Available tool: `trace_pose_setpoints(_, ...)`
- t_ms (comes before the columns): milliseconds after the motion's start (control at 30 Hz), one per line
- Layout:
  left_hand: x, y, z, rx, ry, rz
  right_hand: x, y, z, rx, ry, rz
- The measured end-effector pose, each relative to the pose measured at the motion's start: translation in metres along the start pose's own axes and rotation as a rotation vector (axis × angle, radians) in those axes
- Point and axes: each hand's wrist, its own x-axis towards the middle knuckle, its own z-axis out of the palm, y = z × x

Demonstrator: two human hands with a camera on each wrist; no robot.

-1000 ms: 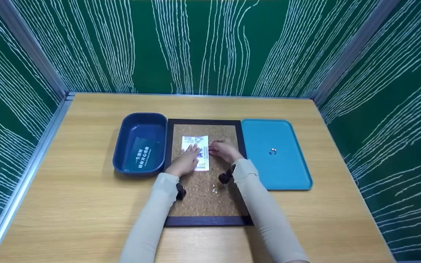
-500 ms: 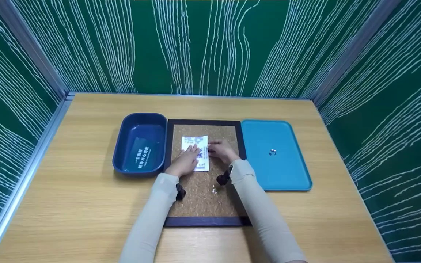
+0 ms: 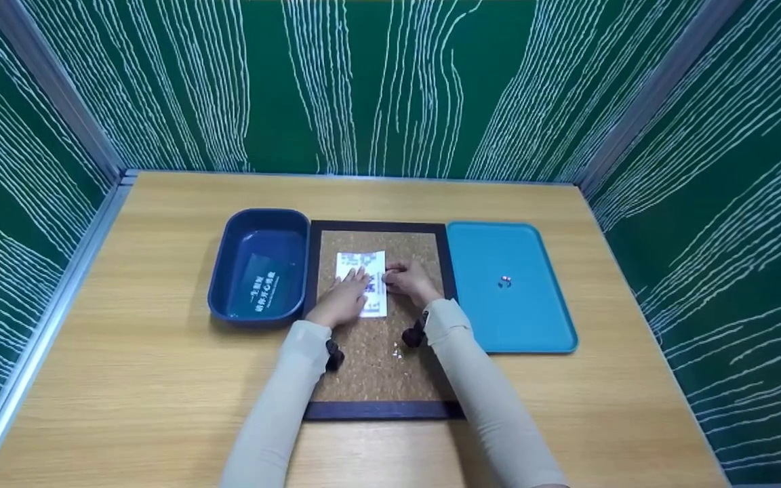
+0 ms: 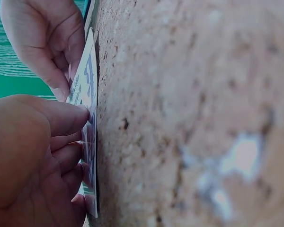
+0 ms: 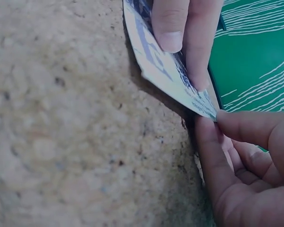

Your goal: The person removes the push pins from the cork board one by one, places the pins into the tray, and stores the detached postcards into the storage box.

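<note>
A white card (image 3: pixel 361 259) with blue print lies on a dark-framed cork board (image 3: pixel 363 373). My left hand (image 3: pixel 342 299) rests on the card with extended fingers, pressing it against the cork. At the card's right edge, my right hand (image 3: pixel 414 283) pinches the border between thumb and index finger. The right wrist view shows that edge of the card (image 5: pixel 173 82) lifted off the cork, with the right hand (image 5: pixel 255 175) gripping its corner. Several small shiny pieces (image 3: pixel 397 351), too small to identify, sit lower on the board.
Left of the board stands a deep blue bin (image 3: pixel 216 285) holding a dark green card (image 3: pixel 265 288) with white characters. A flat turquoise tray (image 3: pixel 519 318) on the right carries a few tiny dark and shiny pieces (image 3: pixel 505 282). Patterned green walls (image 3: pixel 282 129) surround the wooden table (image 3: pixel 126 352).
My right hand has shifted slightly left, and its thumb and finger have closed on the card's right edge. The left hand stays put on the card.
</note>
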Motion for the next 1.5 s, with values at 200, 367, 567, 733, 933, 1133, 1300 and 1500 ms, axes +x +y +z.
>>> trace_pose_setpoints(200, 0.000, 0.001, -0.001, 0.001, -0.003, 0.001, 0.000, -0.001, 0.001, -0.028, 0.027, 0.002)
trace_pose_setpoints(367, -0.001, 0.002, -0.001, 0.000, -0.006, -0.003, 0.000, 0.000, 0.003, -0.073, 0.056, -0.022)
trace_pose_setpoints(567, 0.001, 0.001, -0.001, -0.007, -0.015, -0.013, 0.003, 0.000, 0.005, -0.110, 0.083, -0.025)
trace_pose_setpoints(733, 0.000, 0.001, -0.004, -0.013, -0.020, -0.003, 0.004, -0.001, 0.007, -0.104, 0.091, -0.027)
trace_pose_setpoints(933, 0.001, -0.001, -0.006, -0.071, -0.036, 0.013, 0.002, -0.001, 0.008, -0.086, 0.092, -0.031)
trace_pose_setpoints(1133, 0.002, -0.002, -0.010, -0.118, -0.031, 0.022, 0.001, 0.000, 0.007, -0.054, 0.081, -0.038)
trace_pose_setpoints(1300, -0.001, -0.001, -0.019, -0.167, 0.025, 0.011, 0.001, 0.001, 0.007, -0.068, 0.084, -0.037)
trace_pose_setpoints(1500, -0.007, -0.002, -0.036, -0.296, 0.098, 0.000, 0.000, 0.002, 0.007, -0.066, 0.083, -0.035)
